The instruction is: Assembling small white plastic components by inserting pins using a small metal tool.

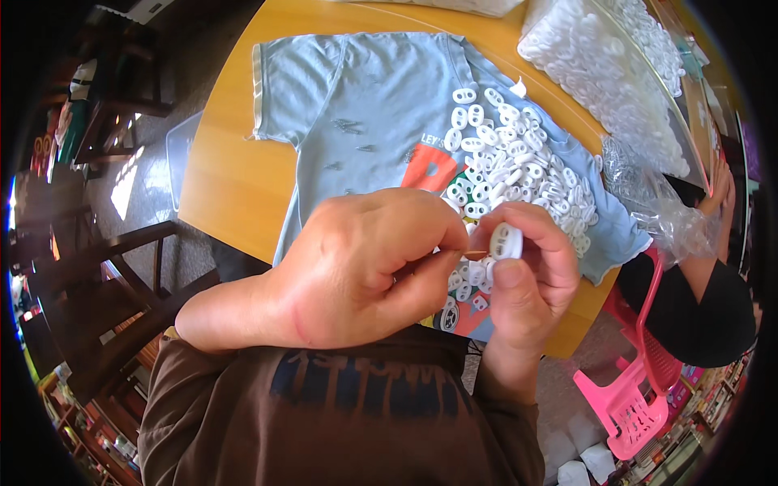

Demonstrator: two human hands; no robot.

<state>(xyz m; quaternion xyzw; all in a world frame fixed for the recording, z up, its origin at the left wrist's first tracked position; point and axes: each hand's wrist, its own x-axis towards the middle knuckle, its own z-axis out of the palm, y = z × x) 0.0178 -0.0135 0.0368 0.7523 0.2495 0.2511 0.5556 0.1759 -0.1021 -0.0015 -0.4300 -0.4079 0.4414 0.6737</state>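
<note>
My right hand (531, 283) pinches a white oval plastic piece (506, 241) between thumb and fingers, its face with two holes turned up. Close beside it, my left hand (365, 271) is closed, its fingertips pinching a thin copper-coloured strip (475, 253) that points at the oval piece. Whether the strip touches the piece I cannot tell. The left fingers are partly hidden behind the back of that hand. Just beyond both hands, a heap of similar white pieces (551, 190) lies on a light blue T-shirt (324, 105) spread over the table.
The yellow wooden table (231, 182) has a curved left edge. Large clear bags of white pieces (604, 89) stand at the far right, near a crumpled clear bag (648, 190). Another person's arm (697, 271) shows at right, above a pink plastic chair (636, 405). Dark wooden chairs (97, 279) stand left.
</note>
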